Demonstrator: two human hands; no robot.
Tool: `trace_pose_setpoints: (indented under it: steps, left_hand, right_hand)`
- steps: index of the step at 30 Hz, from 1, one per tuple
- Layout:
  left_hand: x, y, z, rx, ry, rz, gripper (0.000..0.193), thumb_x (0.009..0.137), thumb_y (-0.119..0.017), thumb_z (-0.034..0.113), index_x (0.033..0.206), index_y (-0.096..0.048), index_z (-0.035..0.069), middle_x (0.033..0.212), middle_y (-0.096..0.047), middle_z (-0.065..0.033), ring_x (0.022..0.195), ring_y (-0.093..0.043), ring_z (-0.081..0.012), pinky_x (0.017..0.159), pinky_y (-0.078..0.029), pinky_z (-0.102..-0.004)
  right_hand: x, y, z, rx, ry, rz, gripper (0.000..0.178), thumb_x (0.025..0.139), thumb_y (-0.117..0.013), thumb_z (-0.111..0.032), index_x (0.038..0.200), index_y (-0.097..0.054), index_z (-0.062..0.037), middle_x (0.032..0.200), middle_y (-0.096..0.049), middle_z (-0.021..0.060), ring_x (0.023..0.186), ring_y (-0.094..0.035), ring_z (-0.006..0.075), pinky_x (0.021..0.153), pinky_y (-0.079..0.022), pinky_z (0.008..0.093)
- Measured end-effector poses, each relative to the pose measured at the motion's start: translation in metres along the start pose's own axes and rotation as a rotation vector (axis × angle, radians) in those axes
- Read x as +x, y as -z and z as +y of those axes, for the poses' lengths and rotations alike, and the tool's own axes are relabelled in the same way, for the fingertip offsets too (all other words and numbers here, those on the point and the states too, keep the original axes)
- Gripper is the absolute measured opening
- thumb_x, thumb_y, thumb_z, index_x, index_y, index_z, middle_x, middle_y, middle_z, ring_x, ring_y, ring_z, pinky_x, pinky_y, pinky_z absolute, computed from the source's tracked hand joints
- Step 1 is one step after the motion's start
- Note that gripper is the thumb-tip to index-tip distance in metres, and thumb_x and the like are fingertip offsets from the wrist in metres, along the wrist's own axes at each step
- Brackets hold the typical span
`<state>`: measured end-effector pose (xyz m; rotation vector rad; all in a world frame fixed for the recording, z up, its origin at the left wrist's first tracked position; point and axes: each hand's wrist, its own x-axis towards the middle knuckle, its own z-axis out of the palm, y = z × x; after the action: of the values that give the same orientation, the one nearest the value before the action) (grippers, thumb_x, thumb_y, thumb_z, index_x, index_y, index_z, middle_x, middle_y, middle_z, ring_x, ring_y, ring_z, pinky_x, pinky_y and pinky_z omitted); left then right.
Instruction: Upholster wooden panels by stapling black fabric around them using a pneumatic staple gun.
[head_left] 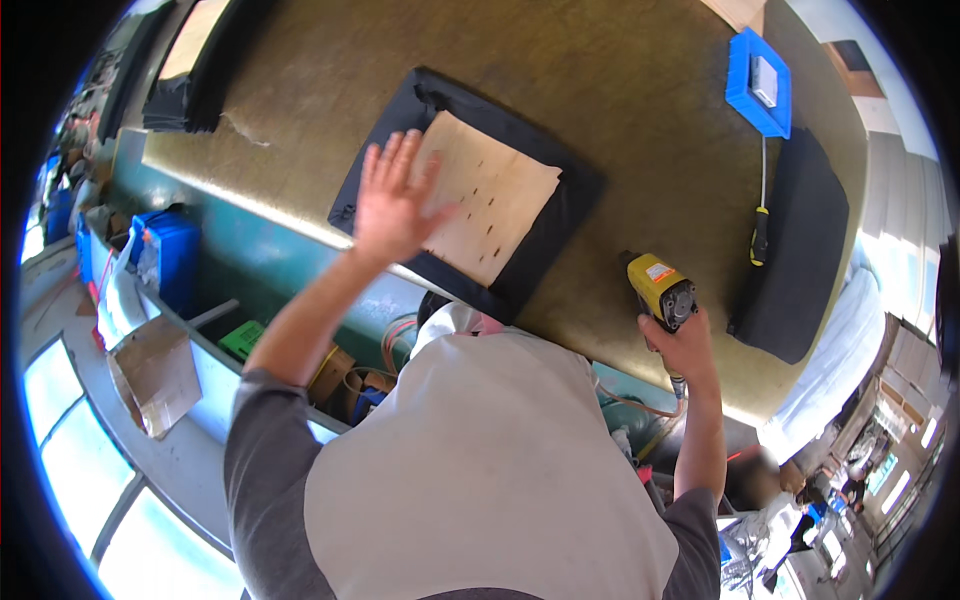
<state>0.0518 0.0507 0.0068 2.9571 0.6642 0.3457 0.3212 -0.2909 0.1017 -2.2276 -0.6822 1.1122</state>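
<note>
At the bench's (630, 90) near edge, the left hand (397, 212) is resting on or hovering over a black-bordered board (495, 190), fingers apart; the right hand's (682, 346) grip is clamping a yellow power tool (660, 280). Keeping fingers clear of the tool would be wisest.

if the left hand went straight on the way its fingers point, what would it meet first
Probably the far corner of the black fabric border around the pale wooden panel, though depth is unclear: the left hand might pass over it.
</note>
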Motion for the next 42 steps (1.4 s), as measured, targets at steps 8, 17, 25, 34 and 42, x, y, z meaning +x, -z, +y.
trace_pose_setpoints:
  steps: [8,17,25,34,42]
  left_hand:
    - [0.021,-0.040,0.146,-0.188,0.401,0.018,0.114,0.075,-0.068,0.079,0.155,-0.043,0.002,0.164,-0.030,-0.0273,0.155,-0.023,-0.0440,0.123,-0.014,-0.0637]
    - [0.012,-0.041,0.145,-0.151,0.395,0.019,0.081,0.086,-0.068,0.062,0.148,-0.054,0.012,0.161,-0.039,-0.0188,0.153,-0.031,-0.0380,0.124,-0.021,-0.0586]
    - [0.014,-0.044,0.144,-0.163,0.378,0.067,0.067,0.091,-0.068,0.051,0.145,-0.058,0.014,0.158,-0.043,-0.0182,0.150,-0.036,-0.0377,0.122,-0.026,-0.0573]
    - [0.013,-0.048,0.140,-0.256,0.378,0.109,0.061,0.090,-0.071,0.037,0.144,-0.058,0.012,0.159,-0.043,-0.0181,0.151,-0.035,-0.0370,0.124,-0.024,-0.0554]
    - [-0.021,-0.012,0.071,-0.263,0.460,0.313,0.065,0.082,-0.080,0.031,0.140,-0.060,0.011,0.159,-0.038,-0.0238,0.148,-0.035,-0.0445,0.121,-0.025,-0.0606]
  right_hand:
    - [0.037,0.003,-0.021,-0.108,0.253,-0.122,0.021,0.084,-0.077,-0.017,0.088,-0.068,0.0020,0.062,-0.062,0.0107,0.057,-0.065,0.0222,0.058,-0.051,0.0365]
    - [0.081,-0.013,-0.050,-0.153,0.138,-0.252,0.017,0.084,-0.073,-0.013,0.084,-0.067,0.0022,0.063,-0.066,0.0110,0.053,-0.066,0.0204,0.054,-0.051,0.0352]
    - [0.068,-0.028,-0.053,-0.280,0.373,-0.292,0.017,0.079,-0.073,-0.010,0.091,-0.066,0.0007,0.075,-0.068,0.0211,0.073,-0.069,0.0421,0.063,-0.055,0.0438]
    - [0.040,-0.056,-0.061,-0.305,0.381,-0.342,0.022,0.077,-0.076,-0.007,0.092,-0.061,-0.0002,0.076,-0.067,0.0245,0.078,-0.066,0.0478,0.064,-0.054,0.0494]
    - [0.045,-0.046,-0.081,-0.106,0.004,-0.403,0.021,0.085,-0.073,-0.009,0.102,-0.070,0.0028,0.068,-0.066,0.0038,0.053,-0.064,0.0102,0.051,-0.052,0.0298]
